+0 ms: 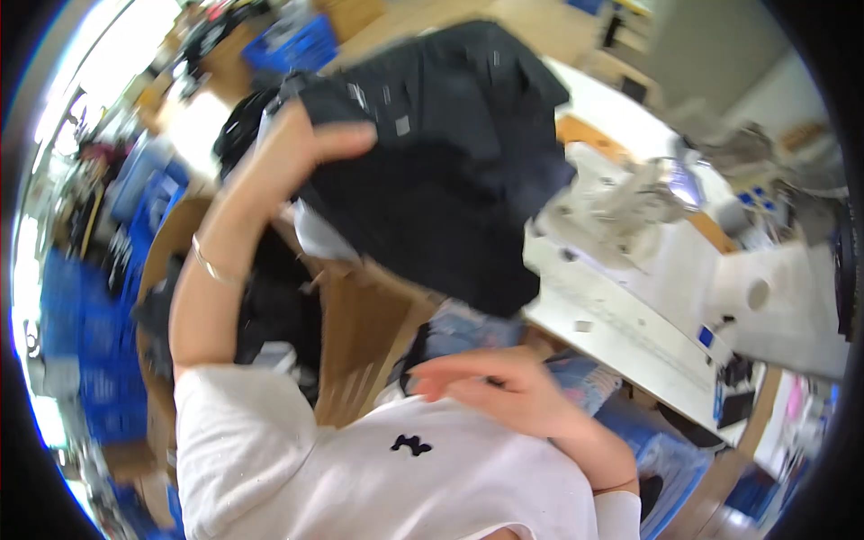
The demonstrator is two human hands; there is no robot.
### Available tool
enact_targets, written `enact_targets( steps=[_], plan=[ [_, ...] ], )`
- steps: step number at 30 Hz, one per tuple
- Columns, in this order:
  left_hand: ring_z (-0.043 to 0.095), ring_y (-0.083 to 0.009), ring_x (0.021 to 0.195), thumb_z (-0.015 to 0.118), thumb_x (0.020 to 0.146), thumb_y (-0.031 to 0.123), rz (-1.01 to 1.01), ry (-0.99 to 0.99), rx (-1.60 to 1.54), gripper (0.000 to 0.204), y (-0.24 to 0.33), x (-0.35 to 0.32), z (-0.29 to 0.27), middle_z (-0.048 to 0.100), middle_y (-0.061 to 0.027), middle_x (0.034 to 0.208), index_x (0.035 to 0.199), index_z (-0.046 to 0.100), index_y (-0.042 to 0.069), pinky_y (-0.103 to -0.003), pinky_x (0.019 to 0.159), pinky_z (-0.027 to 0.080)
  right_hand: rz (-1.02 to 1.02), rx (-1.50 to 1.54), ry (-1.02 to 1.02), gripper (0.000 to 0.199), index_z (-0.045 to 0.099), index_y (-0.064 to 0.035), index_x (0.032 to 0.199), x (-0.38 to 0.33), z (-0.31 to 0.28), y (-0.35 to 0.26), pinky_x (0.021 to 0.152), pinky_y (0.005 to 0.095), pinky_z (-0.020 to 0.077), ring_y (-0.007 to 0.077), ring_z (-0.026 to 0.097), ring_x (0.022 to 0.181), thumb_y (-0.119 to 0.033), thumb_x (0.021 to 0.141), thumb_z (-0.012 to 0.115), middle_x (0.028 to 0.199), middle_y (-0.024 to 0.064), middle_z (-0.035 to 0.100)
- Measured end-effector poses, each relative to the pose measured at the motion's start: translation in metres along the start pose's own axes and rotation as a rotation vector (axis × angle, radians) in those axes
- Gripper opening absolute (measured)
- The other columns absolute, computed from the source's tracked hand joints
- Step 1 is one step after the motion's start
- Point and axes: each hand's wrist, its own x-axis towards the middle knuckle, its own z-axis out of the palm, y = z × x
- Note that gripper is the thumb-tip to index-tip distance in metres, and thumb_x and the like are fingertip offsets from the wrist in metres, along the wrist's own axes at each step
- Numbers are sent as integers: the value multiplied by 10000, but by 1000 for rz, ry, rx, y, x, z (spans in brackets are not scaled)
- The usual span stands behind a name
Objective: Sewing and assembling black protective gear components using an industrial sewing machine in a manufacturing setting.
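Note:
My left hand (310, 148) is raised at the upper left, closed on the edge of a black garment (450, 162), with the thumb lying over the cloth. The garment hangs spread out to the right, and small pale marks show near its top edge. A white piece of cloth (326, 236) shows below the held edge. My right hand (504, 387) is in front of my chest, apart from the garment. Its fingers are stretched to the left and blurred; a small dark spot between thumb and fingers cannot be made out.
A white sewing machine (621, 207) with a lit lamp stands on a white table (630, 333) at the right. Left of me, a brown carton (360, 333) sits beside dark cloth (279, 306). Blue crates (112, 387) line the far left; another blue crate (292, 45) stands behind.

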Motion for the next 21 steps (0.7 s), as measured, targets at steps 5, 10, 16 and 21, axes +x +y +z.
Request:
enact_targets(
  steps=[5, 10, 16, 21],
  plan=[
    [645, -148, 941, 687, 822, 248, -164, 346, 79, 442, 38, -83, -230, 668, -81, 1078, 1181, 609, 3, -263, 863, 498, -811, -233, -21, 190, 650, -57, 934, 18, 30, -71, 642, 295, 486, 146, 590, 661, -142, 958, 482, 862, 63, 675],
    [633, -187, 1002, 697, 807, 311, -321, 608, -146, 474, -2, -237, -318, 645, -100, 1139, 1174, 617, 23, -308, 912, 491, -809, -156, -185, 102, 587, -191, 1025, 29, 45, -79, 589, 293, 488, 86, 560, 634, -186, 923, 593, 872, -23, 646],
    [417, -314, 1289, 738, 735, 521, -1545, 342, 1004, 839, -202, -421, -351, 456, -178, 1390, 1355, 449, 34, -491, 1045, 318, -989, -29, -414, 252, 529, -214, 1112, 40, 39, -65, 569, 265, 504, 88, 564, 615, -153, 893, 636, 855, -33, 643],
    [441, -289, 1226, 476, 921, 244, -1022, 906, 1974, 345, -249, -299, -272, 454, -128, 1322, 1251, 504, 149, -565, 962, 332, -984, -280, -195, 290, 489, -198, 1139, 27, 44, -74, 509, 234, 498, 91, 559, 570, -128, 892, 624, 859, -27, 656]
  ],
)
